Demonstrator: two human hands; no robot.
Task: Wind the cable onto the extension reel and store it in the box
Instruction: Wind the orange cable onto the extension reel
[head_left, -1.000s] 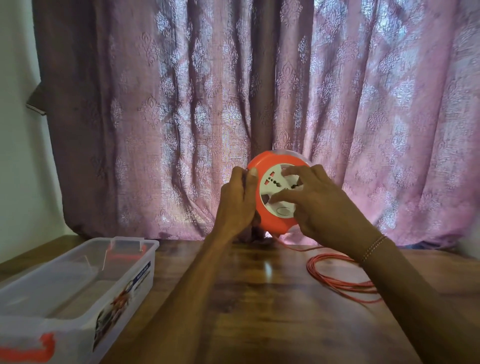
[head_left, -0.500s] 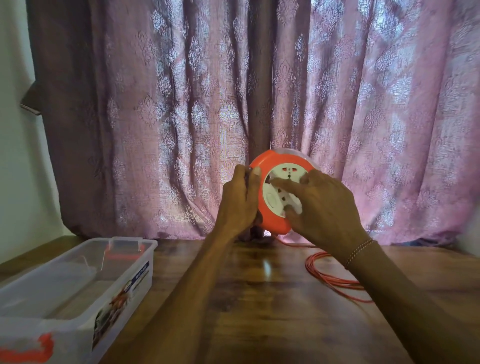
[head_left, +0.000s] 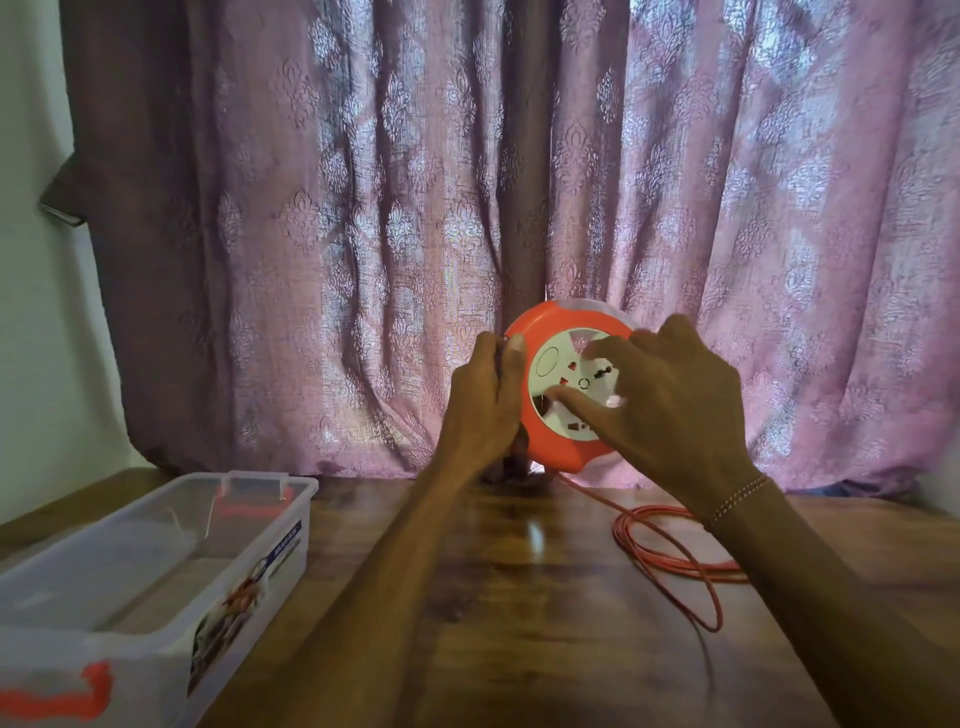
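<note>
1. Nearest the camera on the left, a clear plastic box (head_left: 156, 561) sits open on the wooden table (head_left: 493, 623), with orange clips at its near and far ends and a printed label on its right wall.

2. To the right, in the middle of the table, the loose part of an orange cable (head_left: 670, 551) lies in slack loops; one strand runs from the loops toward the far edge and up to the bottom of the reel.

3. Two bare forearms reach away from the camera over the table; a thin beaded bracelet (head_left: 737, 500) circles the right wrist.

4. Toward the far edge, the orange reel (head_left: 524, 436) is held on its edge above the tabletop, its white socket face (head_left: 569, 387) turned toward the camera.

5. The left hand (head_left: 483, 410) grasps the reel's left rim, thumb on the front and fingers curled round behind it.

6. The right hand (head_left: 670, 410) spreads across the socket face, fingertips (head_left: 563, 397) pressing on the white disc; the fingers are blurred, and I cannot tell whether they only press or hook onto the disc.

7. Behind the reel, a pink patterned curtain (head_left: 311, 234) hangs down to the table's far edge, backlit, with a pale wall (head_left: 36, 312) visible at far left.
</note>
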